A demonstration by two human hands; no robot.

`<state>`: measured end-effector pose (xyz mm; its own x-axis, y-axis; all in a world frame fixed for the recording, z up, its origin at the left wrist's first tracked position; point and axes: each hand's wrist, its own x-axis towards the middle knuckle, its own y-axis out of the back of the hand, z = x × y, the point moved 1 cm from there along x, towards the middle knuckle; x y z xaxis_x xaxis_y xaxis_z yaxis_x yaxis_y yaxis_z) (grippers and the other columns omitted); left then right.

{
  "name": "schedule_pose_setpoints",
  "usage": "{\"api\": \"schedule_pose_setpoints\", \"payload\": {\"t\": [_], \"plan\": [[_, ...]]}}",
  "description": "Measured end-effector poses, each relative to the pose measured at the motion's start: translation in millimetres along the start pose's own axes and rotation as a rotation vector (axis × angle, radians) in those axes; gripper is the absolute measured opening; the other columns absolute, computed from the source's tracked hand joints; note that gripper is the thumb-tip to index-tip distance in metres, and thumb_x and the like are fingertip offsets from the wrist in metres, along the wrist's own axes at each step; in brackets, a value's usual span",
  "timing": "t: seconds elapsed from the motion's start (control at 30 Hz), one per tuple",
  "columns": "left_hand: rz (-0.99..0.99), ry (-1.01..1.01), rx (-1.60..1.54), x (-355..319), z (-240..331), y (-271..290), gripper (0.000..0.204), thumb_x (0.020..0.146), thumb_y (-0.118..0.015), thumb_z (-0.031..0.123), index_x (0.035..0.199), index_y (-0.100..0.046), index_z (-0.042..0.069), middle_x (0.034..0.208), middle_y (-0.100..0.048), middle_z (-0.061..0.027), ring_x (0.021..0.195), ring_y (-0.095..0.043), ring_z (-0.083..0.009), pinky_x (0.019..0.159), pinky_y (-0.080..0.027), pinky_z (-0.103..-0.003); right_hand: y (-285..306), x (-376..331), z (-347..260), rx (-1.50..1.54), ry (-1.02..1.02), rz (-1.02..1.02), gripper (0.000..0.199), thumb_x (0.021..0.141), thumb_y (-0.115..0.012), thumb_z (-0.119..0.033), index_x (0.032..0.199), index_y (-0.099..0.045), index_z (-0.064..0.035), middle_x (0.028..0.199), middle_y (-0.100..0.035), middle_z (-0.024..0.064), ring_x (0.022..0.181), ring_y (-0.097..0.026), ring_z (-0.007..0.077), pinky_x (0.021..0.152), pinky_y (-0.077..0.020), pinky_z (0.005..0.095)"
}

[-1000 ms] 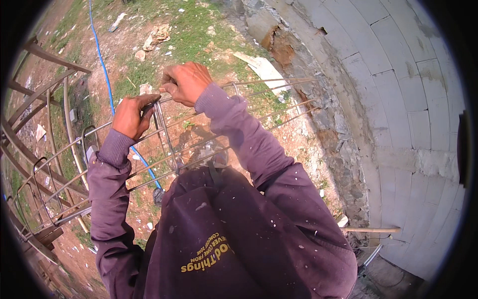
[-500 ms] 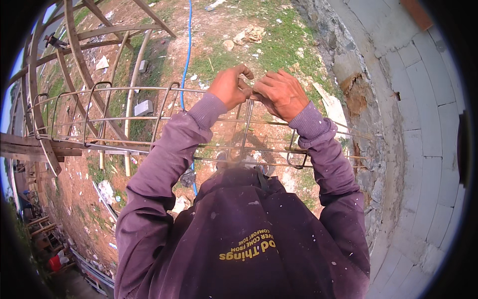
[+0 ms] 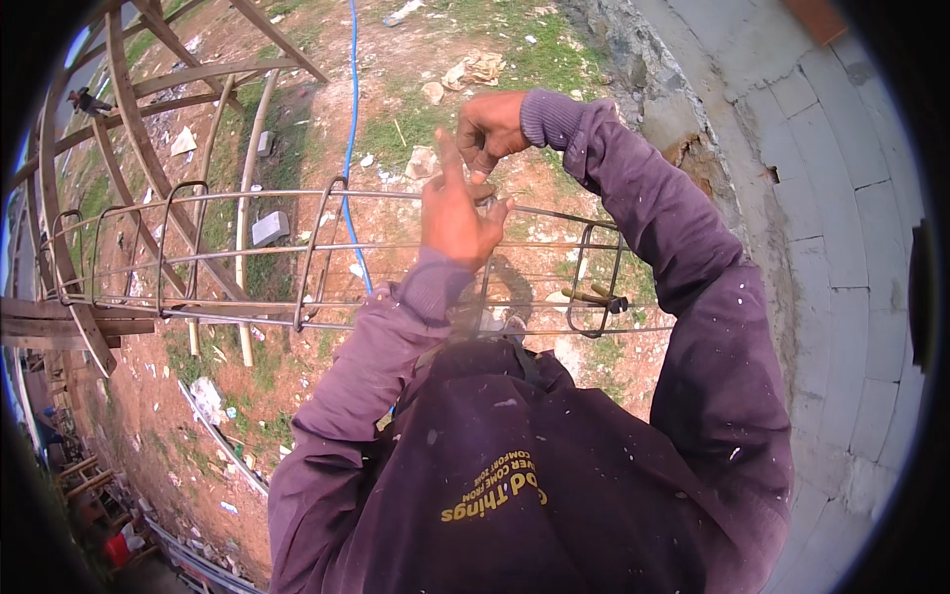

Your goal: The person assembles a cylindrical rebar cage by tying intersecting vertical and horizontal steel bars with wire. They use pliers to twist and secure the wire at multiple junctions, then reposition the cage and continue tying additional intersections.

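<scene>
A long steel rebar cage [image 3: 257, 253] with rectangular stirrups stretches across in front of me. At its far top bar, my left hand [image 3: 460, 216] rests against a stirrup joint, index finger stretched up and thumb spread. Just beyond the bar, my right hand [image 3: 495, 131] is closed in a pinch close to the left fingertips. Whatever the right fingers pinch is too small or hidden to name. A tool with yellowish handles [image 3: 592, 294], perhaps pincers, lies in the cage by the right stirrup [image 3: 584, 259].
Curved wooden poles [image 3: 139, 109] stand at the left, with a person [image 3: 87, 102] far beyond. A blue hose [image 3: 350, 129] runs over the littered ground. A grey block wall [image 3: 841, 228] rises at the right. One pale block [image 3: 269, 229] lies behind the cage.
My right hand has swung up and over to the far side of the bar, its forearm lifting off the cage. My left index finger has straightened upward. The yellowish-handled tool has come into sight.
</scene>
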<state>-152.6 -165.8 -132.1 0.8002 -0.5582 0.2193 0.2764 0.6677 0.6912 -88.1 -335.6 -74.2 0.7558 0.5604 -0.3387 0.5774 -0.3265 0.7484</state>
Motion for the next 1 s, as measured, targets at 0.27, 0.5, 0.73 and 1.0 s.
{"api": "schedule_pose_setpoints", "payload": {"t": [0.27, 0.5, 0.73, 1.0], "plan": [[0.098, -0.024, 0.000, 0.7, -7.2, -6.8, 0.101, 0.078, -0.075, 0.016, 0.153, -0.011, -0.005, 0.083, -0.074, -0.0088, 0.099, -0.056, -0.0294, 0.098, -0.038, -0.038, -14.3, -27.6, -15.3, -0.208, 0.087, 0.291, 0.016, 0.076, -0.077, -0.021, 0.079, -0.071, -0.0059, 0.060, -0.062, 0.0080, 0.057, -0.060, 0.0219, 0.057, -0.0459, 0.0397], [0.177, -0.100, 0.032, -1.3, -7.5, -11.0, 0.098, 0.077, -0.075, 0.016, 0.154, -0.016, -0.001, 0.079, -0.074, -0.0070, 0.102, -0.056, -0.0271, 0.097, -0.039, -0.037, -16.3, 31.5, 45.9, 0.432, -0.227, -0.315, 0.032, 0.085, -0.076, -0.029, 0.066, -0.063, -0.0070, 0.059, -0.054, -0.0011, 0.056, -0.051, 0.0106, 0.054, -0.0418, 0.0291], [0.151, -0.145, -0.002, -1.5, -9.8, -12.3, 0.075, 0.081, -0.067, 0.013, 0.148, -0.035, 0.004, 0.078, -0.072, -0.0096, 0.103, -0.059, -0.0306, 0.108, -0.031, -0.045, -50.0, -1.4, 66.0, 0.747, -0.108, -0.044, 0.033, 0.087, -0.074, -0.029, 0.064, -0.057, -0.0120, 0.057, -0.048, -0.0047, 0.052, -0.046, 0.0086, 0.052, -0.0396, 0.0253], [0.180, -0.182, -0.036, 0.2, -13.0, -12.1, 0.059, 0.081, -0.070, 0.010, 0.137, -0.051, 0.011, 0.078, -0.073, -0.0070, 0.106, -0.053, -0.0262, 0.102, -0.035, -0.041, -94.7, -39.1, 42.4, 0.468, -0.078, 0.753, 0.022, 0.089, -0.071, -0.029, 0.093, -0.072, -0.0074, 0.077, -0.062, 0.0030, 0.072, -0.059, 0.0172, 0.070, -0.0508, 0.0354]]}}
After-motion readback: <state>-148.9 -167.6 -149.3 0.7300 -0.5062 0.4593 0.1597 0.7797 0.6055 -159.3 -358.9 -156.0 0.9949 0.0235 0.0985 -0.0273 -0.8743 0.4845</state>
